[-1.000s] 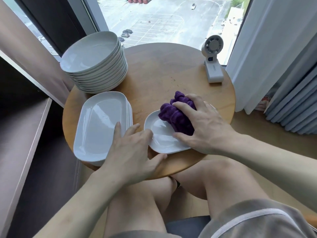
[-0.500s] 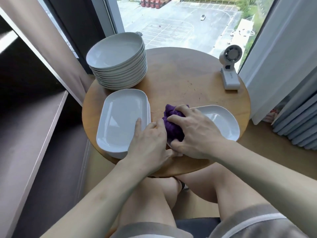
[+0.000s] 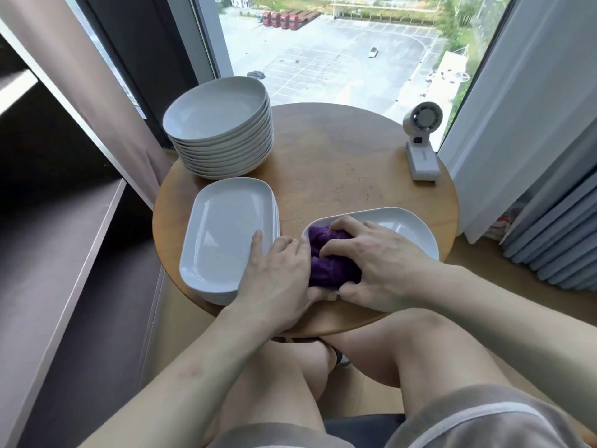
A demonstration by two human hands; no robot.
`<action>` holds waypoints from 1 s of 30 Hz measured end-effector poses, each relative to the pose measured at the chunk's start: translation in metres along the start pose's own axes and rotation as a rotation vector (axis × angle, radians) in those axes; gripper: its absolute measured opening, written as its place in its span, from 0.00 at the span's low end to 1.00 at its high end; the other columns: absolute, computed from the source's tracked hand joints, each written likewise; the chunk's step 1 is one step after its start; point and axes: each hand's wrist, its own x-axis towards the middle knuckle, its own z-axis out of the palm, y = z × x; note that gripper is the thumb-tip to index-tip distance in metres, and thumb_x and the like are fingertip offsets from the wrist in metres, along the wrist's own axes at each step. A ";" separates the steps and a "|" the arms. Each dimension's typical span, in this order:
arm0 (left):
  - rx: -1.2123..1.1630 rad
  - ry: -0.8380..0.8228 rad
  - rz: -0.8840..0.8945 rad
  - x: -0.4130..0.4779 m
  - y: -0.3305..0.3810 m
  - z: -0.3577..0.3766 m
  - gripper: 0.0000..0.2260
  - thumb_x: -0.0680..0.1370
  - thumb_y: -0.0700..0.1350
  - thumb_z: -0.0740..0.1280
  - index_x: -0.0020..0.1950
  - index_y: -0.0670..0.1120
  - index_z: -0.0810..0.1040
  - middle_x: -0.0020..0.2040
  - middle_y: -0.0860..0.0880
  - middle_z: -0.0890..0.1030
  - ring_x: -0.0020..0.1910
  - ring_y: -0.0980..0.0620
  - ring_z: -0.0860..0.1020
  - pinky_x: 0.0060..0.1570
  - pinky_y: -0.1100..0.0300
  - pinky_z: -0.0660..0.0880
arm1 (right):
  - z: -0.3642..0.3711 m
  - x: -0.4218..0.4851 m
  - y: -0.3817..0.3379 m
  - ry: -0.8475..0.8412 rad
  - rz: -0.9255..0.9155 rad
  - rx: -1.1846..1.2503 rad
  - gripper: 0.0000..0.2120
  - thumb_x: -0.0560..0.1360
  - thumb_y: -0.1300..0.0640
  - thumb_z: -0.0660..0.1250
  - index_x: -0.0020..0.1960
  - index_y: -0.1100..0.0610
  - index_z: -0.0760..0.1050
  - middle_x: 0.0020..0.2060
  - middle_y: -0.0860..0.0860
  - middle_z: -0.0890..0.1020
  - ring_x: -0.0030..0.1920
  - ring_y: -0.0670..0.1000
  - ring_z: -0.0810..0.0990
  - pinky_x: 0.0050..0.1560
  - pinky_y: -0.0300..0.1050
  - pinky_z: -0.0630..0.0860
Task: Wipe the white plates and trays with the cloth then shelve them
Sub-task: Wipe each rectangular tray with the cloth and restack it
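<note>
A white tray (image 3: 397, 227) lies on the near right of the round wooden table (image 3: 339, 163). My right hand (image 3: 381, 263) grips a bunched purple cloth (image 3: 326, 263) and presses it onto the tray's left end. My left hand (image 3: 277, 273) holds the tray's near-left rim, its fingers curled beside the cloth and its index finger lying on the stack of rectangular white trays (image 3: 223, 234) to the left. A tall stack of round white plates (image 3: 219, 124) stands at the table's back left. The hands and cloth hide the tray's left part.
A small white desk fan (image 3: 421, 147) stands at the table's back right. A dark shelf unit (image 3: 64, 253) runs along the left, close to the table. Curtains hang on both sides of the window. My knees sit under the table's near edge.
My right hand has dragged the cloth from the tray's middle to its left end, uncovering the right part. My left hand has closed in on the tray's rim. The view has tilted up.
</note>
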 end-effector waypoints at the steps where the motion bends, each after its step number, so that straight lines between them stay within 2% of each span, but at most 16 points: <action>1: -0.001 0.007 -0.002 0.000 0.000 0.000 0.44 0.74 0.74 0.54 0.80 0.45 0.59 0.74 0.52 0.71 0.77 0.52 0.61 0.77 0.39 0.48 | -0.002 -0.002 0.003 0.000 0.003 -0.003 0.22 0.69 0.38 0.65 0.63 0.39 0.76 0.66 0.44 0.69 0.57 0.54 0.74 0.55 0.48 0.70; 4: 0.035 0.007 0.011 0.000 -0.002 0.002 0.45 0.74 0.75 0.54 0.80 0.45 0.58 0.77 0.51 0.68 0.79 0.51 0.59 0.77 0.38 0.49 | -0.006 -0.009 0.019 0.018 0.031 0.003 0.20 0.69 0.44 0.68 0.61 0.39 0.76 0.66 0.42 0.69 0.58 0.53 0.73 0.58 0.49 0.71; 8: 0.010 -0.007 -0.001 0.001 -0.005 0.002 0.46 0.73 0.76 0.54 0.81 0.46 0.57 0.81 0.50 0.63 0.81 0.52 0.56 0.78 0.38 0.48 | -0.014 -0.020 0.049 0.062 0.127 -0.047 0.17 0.67 0.46 0.68 0.56 0.39 0.76 0.63 0.41 0.71 0.55 0.50 0.71 0.56 0.49 0.69; 12: 0.022 -0.010 0.001 0.000 -0.006 0.003 0.45 0.73 0.75 0.52 0.81 0.48 0.57 0.81 0.52 0.63 0.80 0.52 0.58 0.79 0.38 0.48 | -0.015 -0.018 0.066 0.128 0.256 -0.081 0.21 0.66 0.43 0.65 0.59 0.41 0.76 0.64 0.45 0.72 0.52 0.54 0.72 0.55 0.51 0.69; 17: 0.045 -0.017 -0.008 -0.001 -0.005 0.002 0.45 0.72 0.75 0.48 0.82 0.49 0.57 0.82 0.51 0.59 0.80 0.51 0.59 0.78 0.37 0.50 | -0.013 -0.009 0.064 0.187 0.289 0.005 0.21 0.69 0.45 0.68 0.61 0.44 0.75 0.64 0.47 0.72 0.55 0.56 0.73 0.59 0.54 0.71; 20: 0.068 -0.011 -0.018 -0.002 -0.001 0.002 0.47 0.70 0.78 0.46 0.81 0.49 0.58 0.83 0.50 0.55 0.79 0.51 0.60 0.77 0.37 0.51 | -0.009 -0.010 0.060 0.172 0.244 0.048 0.24 0.68 0.46 0.68 0.63 0.45 0.72 0.66 0.50 0.70 0.56 0.57 0.72 0.62 0.55 0.71; 23: 0.055 -0.003 -0.040 -0.002 0.002 0.002 0.51 0.67 0.81 0.45 0.81 0.50 0.57 0.83 0.49 0.58 0.79 0.52 0.61 0.77 0.37 0.51 | -0.004 -0.008 0.052 0.147 0.160 0.027 0.25 0.70 0.46 0.67 0.66 0.47 0.70 0.70 0.52 0.68 0.58 0.58 0.72 0.64 0.54 0.71; 27: 0.057 0.009 -0.059 -0.001 0.004 0.003 0.53 0.65 0.82 0.43 0.82 0.50 0.53 0.82 0.50 0.60 0.79 0.52 0.62 0.77 0.38 0.52 | 0.003 -0.007 0.040 0.116 0.054 -0.008 0.26 0.73 0.41 0.66 0.69 0.46 0.68 0.72 0.53 0.65 0.61 0.59 0.72 0.65 0.55 0.71; 30: 0.077 0.007 -0.063 -0.002 0.005 0.002 0.50 0.65 0.81 0.42 0.78 0.52 0.60 0.80 0.49 0.64 0.77 0.51 0.64 0.76 0.38 0.53 | 0.009 -0.008 0.030 0.091 -0.011 -0.050 0.27 0.73 0.40 0.64 0.70 0.47 0.69 0.71 0.54 0.67 0.57 0.59 0.73 0.61 0.55 0.72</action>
